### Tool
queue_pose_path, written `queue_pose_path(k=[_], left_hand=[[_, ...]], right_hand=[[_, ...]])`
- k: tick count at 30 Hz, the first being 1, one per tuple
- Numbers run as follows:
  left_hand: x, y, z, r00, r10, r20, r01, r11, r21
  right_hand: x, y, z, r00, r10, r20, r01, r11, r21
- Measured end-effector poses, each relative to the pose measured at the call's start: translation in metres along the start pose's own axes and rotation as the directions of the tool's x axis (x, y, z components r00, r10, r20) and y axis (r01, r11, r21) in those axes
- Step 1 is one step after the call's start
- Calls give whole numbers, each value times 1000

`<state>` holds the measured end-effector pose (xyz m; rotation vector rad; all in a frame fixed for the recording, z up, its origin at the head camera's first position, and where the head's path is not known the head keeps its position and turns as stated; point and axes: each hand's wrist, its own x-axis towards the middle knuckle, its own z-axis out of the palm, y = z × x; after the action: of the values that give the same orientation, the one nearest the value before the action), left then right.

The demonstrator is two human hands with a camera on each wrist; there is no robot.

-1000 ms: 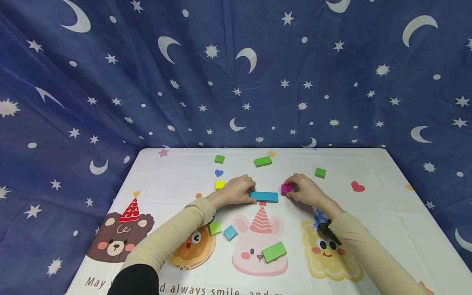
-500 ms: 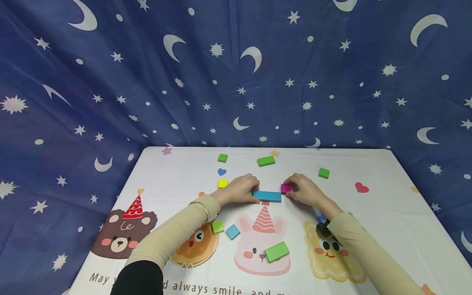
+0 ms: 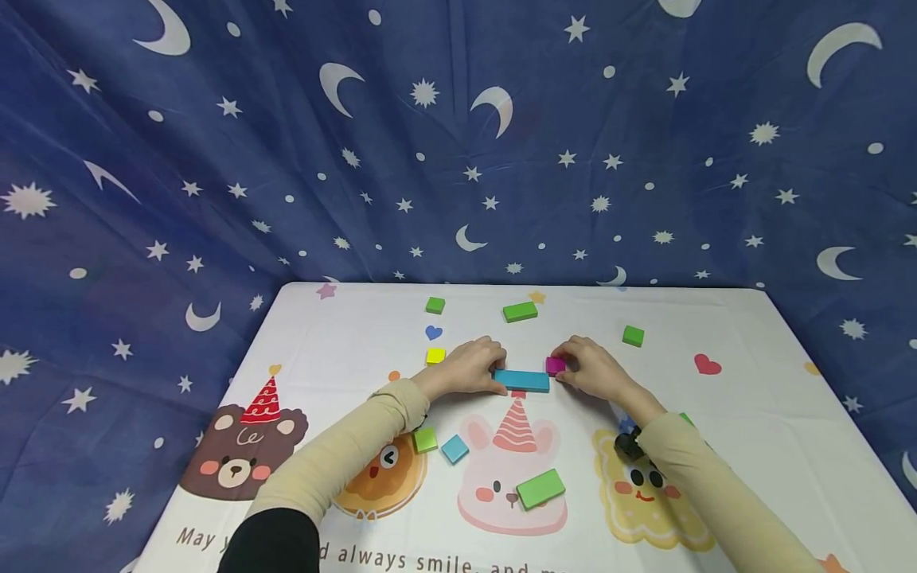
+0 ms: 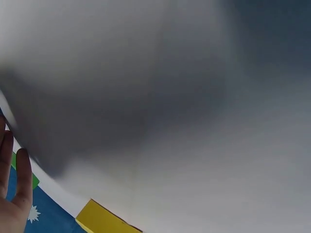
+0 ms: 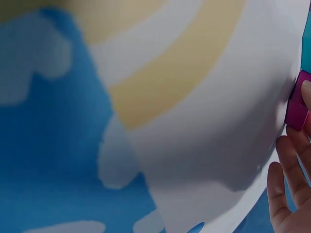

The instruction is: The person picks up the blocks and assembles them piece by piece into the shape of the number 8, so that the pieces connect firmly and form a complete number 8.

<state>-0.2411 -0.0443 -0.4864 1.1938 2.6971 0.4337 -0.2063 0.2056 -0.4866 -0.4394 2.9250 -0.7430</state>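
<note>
My left hand pinches the left end of a long blue block lying flat on the table, thumb at its near side and fingers at the far side. A small magenta block is held between the thumb and fingers of my right hand, right at the blue block's far right corner. The right wrist view shows the magenta block with the end of the blue one close by. In the left wrist view only some fingers show at the edge, near a yellow block.
Green blocks lie farther back: a small one, a longer one and another small one. Nearer me are a light green block, a small light blue block and a longer green block. The right sleeve partly covers one more green block.
My right hand has brought the magenta block left, closing the small gap to the blue block. The left hand keeps its hold on the blue block. The head view has shifted slightly.
</note>
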Motion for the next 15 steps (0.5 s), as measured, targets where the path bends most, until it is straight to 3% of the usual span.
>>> queue_pose_path(k=[15], left_hand=[[-6,-4,1,1000,-18,-17,15,986,-169]], right_hand=[[0,2,2,1000,4,-1,-4,1000,-3]])
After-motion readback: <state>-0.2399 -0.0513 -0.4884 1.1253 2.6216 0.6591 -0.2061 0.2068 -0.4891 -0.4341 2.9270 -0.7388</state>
